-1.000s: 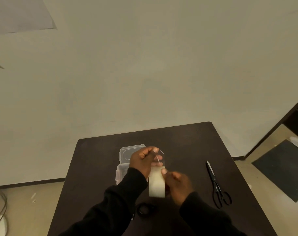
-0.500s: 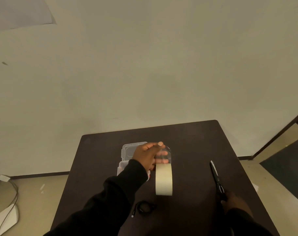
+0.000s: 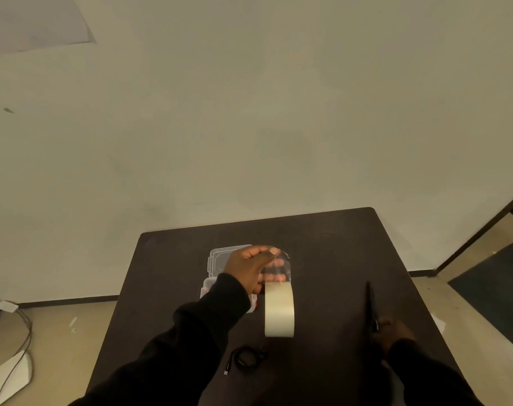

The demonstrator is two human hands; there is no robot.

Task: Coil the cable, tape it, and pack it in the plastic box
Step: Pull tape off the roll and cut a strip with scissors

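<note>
My left hand (image 3: 250, 269) is raised over the table and pinches the free end of a clear strip pulled from the tape roll (image 3: 279, 310), which hangs below it, edge-on. My right hand (image 3: 391, 334) rests at the table's right side, closed around the handles of the black scissors (image 3: 369, 306), whose blades point away from me. The coiled black cable (image 3: 246, 360) lies on the table near me, between my arms. The clear plastic box (image 3: 217, 260) with its lid open sits behind my left hand, partly hidden by my wrist and sleeve.
The dark table (image 3: 331, 247) stands against a pale wall. To the left on the floor lie a white object (image 3: 10, 376) and loose wires. A dark mat (image 3: 501, 285) lies on the floor at the right.
My right hand let go of the tape roll, moved right and took hold of the scissors. My left hand keeps the strip end, and the roll now hangs from it.
</note>
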